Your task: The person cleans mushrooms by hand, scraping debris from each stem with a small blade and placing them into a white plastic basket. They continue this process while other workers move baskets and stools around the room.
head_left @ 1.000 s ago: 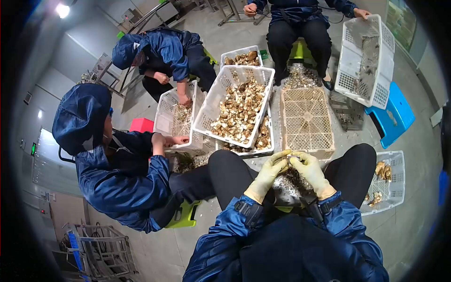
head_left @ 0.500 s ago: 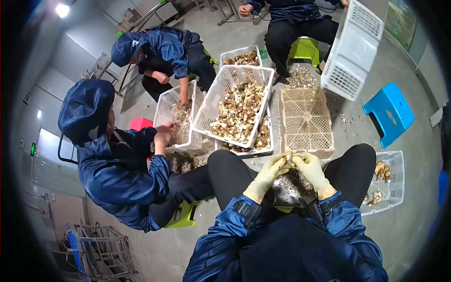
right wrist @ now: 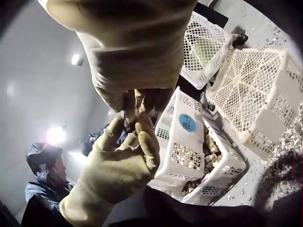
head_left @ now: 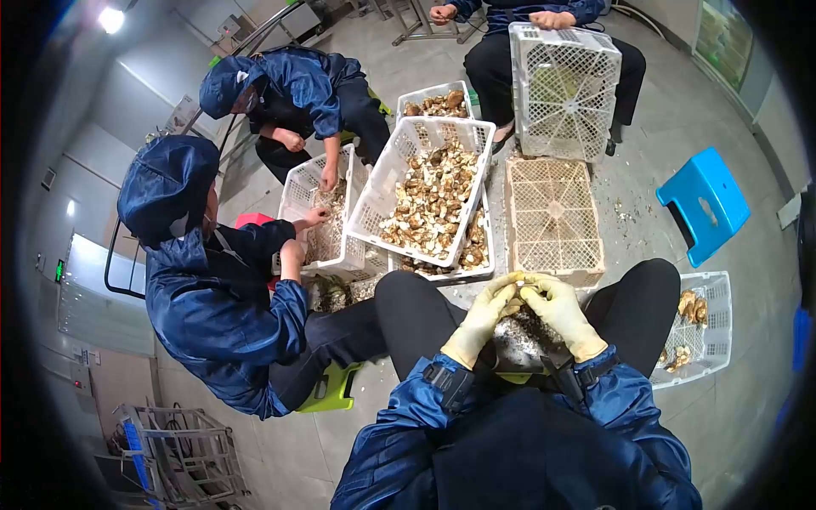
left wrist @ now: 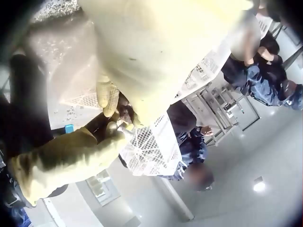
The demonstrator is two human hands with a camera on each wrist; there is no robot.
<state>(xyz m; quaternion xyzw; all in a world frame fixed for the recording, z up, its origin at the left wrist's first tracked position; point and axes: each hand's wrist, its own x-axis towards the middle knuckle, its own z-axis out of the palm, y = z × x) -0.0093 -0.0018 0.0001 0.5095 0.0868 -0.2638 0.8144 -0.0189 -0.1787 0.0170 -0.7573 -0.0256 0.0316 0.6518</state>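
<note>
In the head view my yellow-gloved left hand (head_left: 483,319) and right hand (head_left: 561,314) meet between my knees, fingertips together. Both pinch a small brown mushroom (left wrist: 125,112), mostly covered by the gloves. The right wrist view has the left hand (right wrist: 118,168) below with bent fingers, and the shadowed right hand (right wrist: 135,56) above it. Beneath my hands lies a dark heap of trimmings (head_left: 529,327). An upturned, dirty white crate (head_left: 557,212) stands just ahead of them.
A tilted white crate (head_left: 382,191) of mushrooms rests on another at centre left. By my right knee is a crate (head_left: 721,331) with a few mushrooms. A blue stool (head_left: 705,204) stands at right. Two people work at left; one opposite holds a white crate (head_left: 568,98).
The person opposite has swung the white crate from the right onto the far end of the upturned one. The nearest person at left has shifted slightly right. My fingers have moved slightly around the mushroom.
</note>
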